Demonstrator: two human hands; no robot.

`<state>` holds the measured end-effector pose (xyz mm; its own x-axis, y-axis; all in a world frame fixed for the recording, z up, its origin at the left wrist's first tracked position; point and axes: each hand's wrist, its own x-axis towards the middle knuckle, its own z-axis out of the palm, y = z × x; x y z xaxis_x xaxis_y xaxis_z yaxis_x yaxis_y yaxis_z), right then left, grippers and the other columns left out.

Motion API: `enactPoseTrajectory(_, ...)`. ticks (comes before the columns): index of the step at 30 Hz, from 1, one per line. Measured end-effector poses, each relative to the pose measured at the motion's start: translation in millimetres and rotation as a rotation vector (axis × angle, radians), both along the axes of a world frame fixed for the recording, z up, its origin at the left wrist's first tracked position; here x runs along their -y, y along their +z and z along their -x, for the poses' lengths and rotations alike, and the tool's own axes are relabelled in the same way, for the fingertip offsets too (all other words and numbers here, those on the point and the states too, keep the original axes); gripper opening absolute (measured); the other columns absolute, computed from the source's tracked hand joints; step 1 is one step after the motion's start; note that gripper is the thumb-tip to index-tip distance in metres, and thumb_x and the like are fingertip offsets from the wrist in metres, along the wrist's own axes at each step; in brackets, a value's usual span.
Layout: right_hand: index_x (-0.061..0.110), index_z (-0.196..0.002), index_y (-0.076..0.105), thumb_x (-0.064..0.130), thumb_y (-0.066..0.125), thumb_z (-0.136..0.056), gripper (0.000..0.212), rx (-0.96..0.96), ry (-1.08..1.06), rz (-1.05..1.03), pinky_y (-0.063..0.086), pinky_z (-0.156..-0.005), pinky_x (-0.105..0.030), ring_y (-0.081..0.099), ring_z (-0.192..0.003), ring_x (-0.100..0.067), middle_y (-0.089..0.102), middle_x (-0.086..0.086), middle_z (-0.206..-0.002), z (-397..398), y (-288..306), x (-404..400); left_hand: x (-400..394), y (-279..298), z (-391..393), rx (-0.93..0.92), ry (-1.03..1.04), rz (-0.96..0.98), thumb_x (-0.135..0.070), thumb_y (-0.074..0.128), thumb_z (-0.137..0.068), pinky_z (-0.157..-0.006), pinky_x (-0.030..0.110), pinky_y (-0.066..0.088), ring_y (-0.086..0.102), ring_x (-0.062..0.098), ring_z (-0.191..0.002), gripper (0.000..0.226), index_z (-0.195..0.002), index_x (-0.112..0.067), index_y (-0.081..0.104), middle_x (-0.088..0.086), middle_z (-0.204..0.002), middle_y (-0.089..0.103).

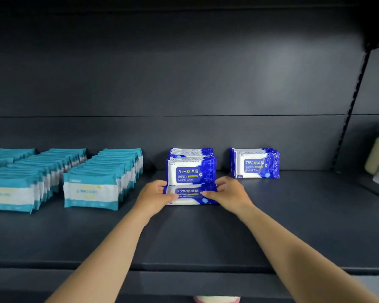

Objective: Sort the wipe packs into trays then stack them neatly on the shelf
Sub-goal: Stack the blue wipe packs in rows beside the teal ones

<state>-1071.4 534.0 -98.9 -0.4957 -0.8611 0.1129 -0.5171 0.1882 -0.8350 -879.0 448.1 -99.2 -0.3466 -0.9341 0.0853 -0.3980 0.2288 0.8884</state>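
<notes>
There is a single view, from the head camera, set at about the height of the dark shelf (271,226) and facing straight into it, toward the back panel (184,73). The lens is wide — the shelf edge bows across the bottom and the slotted upright (350,110) leans at the right. It sits close — both forearms reach in from the lower corners, and the hands meet near the middle of the picture.

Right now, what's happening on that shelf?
A person is stocking wipes. Both hands, left hand and right hand, hold a blue pack by its ends at the front of the middle blue row. A shorter blue row stands to the right, teal rows to the left.
</notes>
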Motion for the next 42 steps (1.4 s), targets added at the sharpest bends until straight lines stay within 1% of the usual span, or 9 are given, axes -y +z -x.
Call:
enactPoseTrajectory(4, 0.015, -0.124, 0.050, 0.021, 0.083, -0.072, 0.062, 0.084, 0.024, 0.036, 0.048, -0.078, -0.025, 0.061, -0.097, -0.016, 0.061, -0.005, -0.110, 2, 0, 0, -3, 1, 4, -0.065, -0.047, -0.050, -0.005, 0.077, -0.073, -0.065, 0.021, 0.048, 0.063, 0.016, -0.094, 0.068, -0.132, -0.014, 0.045, 0.007, -0.110, 0.062)
enactPoseTrajectory(8, 0.016, -0.120, 0.045, 0.004, 0.080, -0.072, 0.060, 0.147, 0.030, 0.186, 0.054, -0.079, -0.031, 0.061, -0.084, -0.013, 0.062, -0.001, -0.090, -2, 2, -3, -6, 2, 7, -0.081, -0.028, 0.077, -0.001, 0.076, -0.073, -0.061, 0.018, 0.047, 0.058, 0.002, -0.080, 0.075, -0.134, -0.022, 0.038, -0.008, -0.089, 0.057)
enactPoseTrajectory(13, 0.021, -0.109, 0.051, 0.002, 0.078, -0.075, 0.048, 0.062, -0.030, 0.357, 0.054, -0.075, -0.026, 0.063, -0.084, -0.020, 0.064, -0.007, -0.097, 0, 2, 10, -2, 3, 19, -0.095, 0.022, 0.340, 0.000, 0.070, -0.077, -0.076, 0.022, 0.052, 0.059, 0.011, -0.096, 0.071, -0.135, -0.025, 0.039, -0.005, -0.109, 0.060)
enactPoseTrajectory(16, 0.023, -0.106, 0.048, 0.006, 0.077, -0.077, 0.044, 0.028, -0.055, 0.359, 0.046, -0.069, -0.014, 0.054, -0.077, -0.005, 0.059, 0.001, -0.101, 2, 3, 23, 10, 3, 28, -0.102, 0.070, 0.440, 0.003, 0.065, -0.078, -0.092, 0.033, 0.050, 0.057, 0.015, -0.108, 0.064, -0.133, -0.021, 0.042, -0.002, -0.124, 0.057)
enactPoseTrajectory(21, 0.015, -0.138, 0.033, 0.016, 0.079, -0.076, 0.077, 0.090, -0.031, 0.291, 0.044, -0.097, -0.025, 0.052, -0.115, -0.012, 0.048, 0.002, -0.128, 5, 2, 40, 28, -1, 34, -0.058, 0.111, 0.354, -0.007, 0.070, -0.081, -0.105, 0.031, 0.039, 0.044, 0.018, -0.127, 0.077, -0.145, -0.014, 0.029, 0.004, -0.139, 0.041)
enactPoseTrajectory(23, 0.015, -0.141, 0.030, 0.016, 0.077, -0.079, 0.078, 0.151, 0.038, 0.260, 0.043, -0.092, -0.023, 0.054, -0.112, -0.010, 0.052, 0.002, -0.132, 4, 0, 45, 33, -2, 34, -0.041, 0.087, 0.289, -0.008, 0.065, -0.086, -0.109, 0.033, 0.034, 0.038, 0.018, -0.134, 0.079, -0.150, -0.014, 0.019, 0.003, -0.149, 0.035)
enactPoseTrajectory(28, 0.025, -0.142, 0.028, 0.017, 0.077, -0.079, 0.080, 0.141, 0.123, 0.220, 0.045, -0.102, -0.033, 0.053, -0.120, -0.011, 0.050, 0.001, -0.135, 4, -11, 60, 39, -4, 36, 0.015, 0.072, 0.283, -0.010, 0.045, -0.095, -0.103, 0.032, 0.039, 0.045, 0.021, -0.128, 0.064, -0.151, -0.016, 0.016, 0.002, -0.146, 0.042)
enactPoseTrajectory(36, 0.023, -0.140, 0.032, 0.018, 0.079, -0.077, 0.079, 0.115, 0.056, 0.222, 0.045, -0.103, -0.041, 0.052, -0.122, -0.014, 0.050, 0.000, -0.135, 7, -13, 62, 39, -4, 35, 0.014, 0.040, 0.274, -0.007, 0.050, -0.093, -0.100, 0.035, 0.044, 0.050, 0.017, -0.122, 0.065, -0.150, -0.021, 0.020, -0.001, -0.142, 0.047)
enactPoseTrajectory(42, 0.014, -0.151, 0.016, 0.026, 0.080, -0.076, 0.099, 0.031, -0.048, 0.166, 0.034, -0.110, -0.033, 0.032, -0.139, -0.018, 0.030, -0.004, -0.152, 2, -3, 35, 19, 4, 31, 0.013, 0.080, 0.269, -0.010, 0.057, -0.091, -0.109, 0.028, 0.028, 0.032, 0.017, -0.138, 0.079, -0.152, -0.013, 0.007, 0.001, -0.153, 0.030)
